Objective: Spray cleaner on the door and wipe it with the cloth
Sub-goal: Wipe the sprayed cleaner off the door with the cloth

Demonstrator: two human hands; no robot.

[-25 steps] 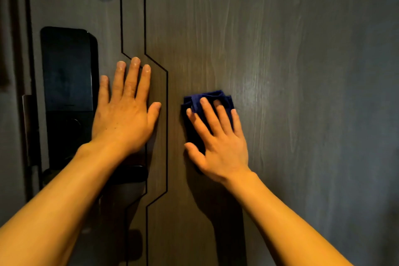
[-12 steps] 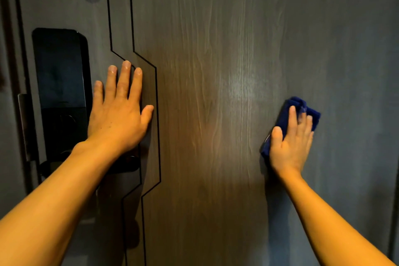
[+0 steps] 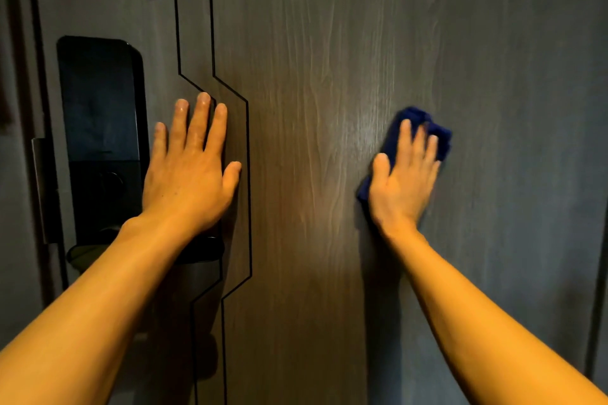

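Pressing flat against the door (image 3: 329, 76) with the right hand (image 3: 403, 184), fingers stretched out and slightly spread, palm pinning the blue cloth (image 3: 437, 136) to the wood rather than clutching it. Cloth peeking out above the fingertips and below the thumb, bunched and a little blurred, right of the door's middle. Bracing over on the other side with the left hand (image 3: 190, 174), open and empty, fingers together, just beside the black lock panel (image 3: 98, 128) and touching the dark groove line (image 3: 246, 141).
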